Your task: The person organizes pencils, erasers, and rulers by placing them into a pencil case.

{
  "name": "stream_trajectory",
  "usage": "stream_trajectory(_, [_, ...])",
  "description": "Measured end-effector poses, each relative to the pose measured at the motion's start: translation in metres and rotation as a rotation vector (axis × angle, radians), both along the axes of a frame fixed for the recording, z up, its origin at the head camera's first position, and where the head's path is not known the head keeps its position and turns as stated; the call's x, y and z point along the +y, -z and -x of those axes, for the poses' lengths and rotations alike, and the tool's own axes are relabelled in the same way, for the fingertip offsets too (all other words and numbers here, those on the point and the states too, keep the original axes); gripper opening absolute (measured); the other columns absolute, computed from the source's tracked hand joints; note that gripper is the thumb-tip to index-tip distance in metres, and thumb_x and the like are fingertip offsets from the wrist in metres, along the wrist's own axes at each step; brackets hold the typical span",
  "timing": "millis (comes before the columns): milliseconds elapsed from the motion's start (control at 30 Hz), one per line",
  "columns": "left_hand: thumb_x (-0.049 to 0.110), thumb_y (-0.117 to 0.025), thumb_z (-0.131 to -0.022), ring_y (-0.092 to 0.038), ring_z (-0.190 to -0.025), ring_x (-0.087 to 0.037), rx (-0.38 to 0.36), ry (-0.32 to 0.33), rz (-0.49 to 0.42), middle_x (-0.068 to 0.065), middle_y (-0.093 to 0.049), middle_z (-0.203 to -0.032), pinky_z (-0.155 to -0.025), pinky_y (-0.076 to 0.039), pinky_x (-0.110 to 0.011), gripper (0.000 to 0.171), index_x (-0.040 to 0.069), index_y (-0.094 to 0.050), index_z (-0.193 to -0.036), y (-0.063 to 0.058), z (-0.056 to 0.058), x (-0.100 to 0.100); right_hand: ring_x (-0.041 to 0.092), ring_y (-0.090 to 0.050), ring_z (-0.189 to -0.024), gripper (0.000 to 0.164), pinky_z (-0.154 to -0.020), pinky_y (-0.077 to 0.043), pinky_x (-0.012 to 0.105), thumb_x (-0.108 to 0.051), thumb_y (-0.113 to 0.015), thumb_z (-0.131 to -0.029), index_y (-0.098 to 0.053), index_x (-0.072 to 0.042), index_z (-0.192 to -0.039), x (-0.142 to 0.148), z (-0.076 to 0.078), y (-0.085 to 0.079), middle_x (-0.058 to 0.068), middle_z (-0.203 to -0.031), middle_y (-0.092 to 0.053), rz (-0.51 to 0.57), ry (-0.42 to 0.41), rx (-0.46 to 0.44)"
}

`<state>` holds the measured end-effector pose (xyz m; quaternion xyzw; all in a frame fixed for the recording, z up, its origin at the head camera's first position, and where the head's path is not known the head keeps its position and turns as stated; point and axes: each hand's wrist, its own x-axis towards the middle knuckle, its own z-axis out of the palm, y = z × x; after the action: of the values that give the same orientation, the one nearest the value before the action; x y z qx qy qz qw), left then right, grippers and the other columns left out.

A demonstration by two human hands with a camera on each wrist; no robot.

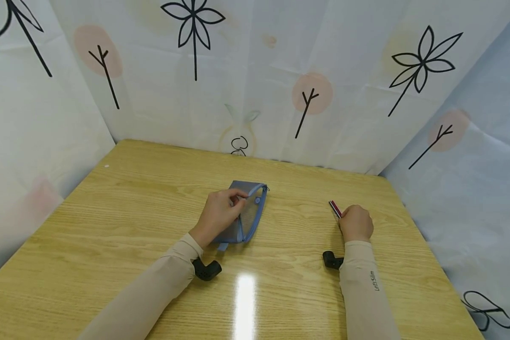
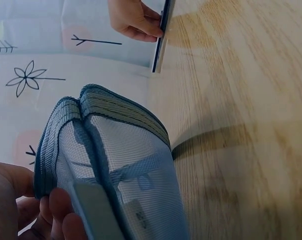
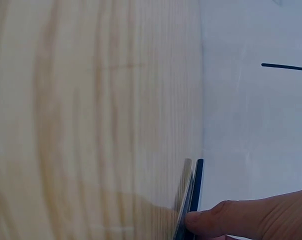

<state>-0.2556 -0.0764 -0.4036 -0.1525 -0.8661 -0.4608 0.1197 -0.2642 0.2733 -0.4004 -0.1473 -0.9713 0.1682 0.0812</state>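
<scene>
A blue mesh zip pouch (image 1: 251, 218) stands on the wooden table, left of centre. My left hand (image 1: 218, 213) pinches the pouch's zipper edge between thumb and fingers. In the left wrist view, the two zipper bands of the pouch (image 2: 146, 165) lie apart at the top corner. Off to the right, my right hand (image 1: 357, 223) grips a few slim pencil-like sticks (image 1: 335, 208), one red and one dark. In the right wrist view, the thumb presses on the dark stick (image 3: 197, 187), with a lighter one beside it. My fist hides their lower ends.
The wooden table (image 1: 161, 189) meets a pale patterned curtain (image 1: 255, 85) at the back and sides. A black wrist mount (image 1: 207, 270) sticks out at the left wrist, another mount (image 1: 332, 260) at the right. A glare strip lies on the near tabletop.
</scene>
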Motion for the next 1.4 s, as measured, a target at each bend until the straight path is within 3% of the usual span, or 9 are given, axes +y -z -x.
stream_trajectory(833, [0.017, -0.063, -0.094, -0.049, -0.045, -0.011, 0.028, -0.016, 0.022, 0.003, -0.066, -0.073, -0.042, -0.041, -0.025, 0.015, 0.015, -0.077, -0.101, -0.0015, 0.0004, 0.001, 0.04, -0.068, -0.076, 0.014, -0.066, -0.055, 0.052, -0.004, -0.073, -0.083, -0.075, 0.007, -0.091, -0.0038, -0.0029, -0.0063, 0.026, -0.09, -0.071, -0.01, -0.042, -0.103])
stream_trajectory(1233, [0.017, -0.063, -0.094, -0.051, -0.046, -0.01, 0.021, -0.025, 0.037, 0.004, -0.065, -0.073, -0.043, -0.041, -0.025, 0.015, 0.016, -0.077, -0.101, 0.0, 0.002, 0.0, 0.036, -0.066, -0.066, 0.014, -0.057, -0.053, 0.049, -0.007, -0.071, -0.084, -0.076, 0.006, -0.085, -0.0057, -0.0006, -0.0069, 0.025, -0.083, -0.071, -0.017, -0.034, -0.096])
stream_trajectory(1400, [0.018, -0.063, -0.094, -0.051, -0.046, -0.01, 0.021, -0.022, 0.038, 0.004, -0.065, -0.074, -0.043, -0.042, -0.025, 0.015, 0.016, -0.077, -0.101, 0.0002, 0.0026, -0.0002, 0.037, -0.067, -0.068, 0.014, -0.06, -0.054, 0.049, -0.006, -0.071, -0.083, -0.076, 0.006, -0.086, -0.0063, -0.0013, -0.0073, 0.025, -0.084, -0.071, -0.008, -0.029, -0.061])
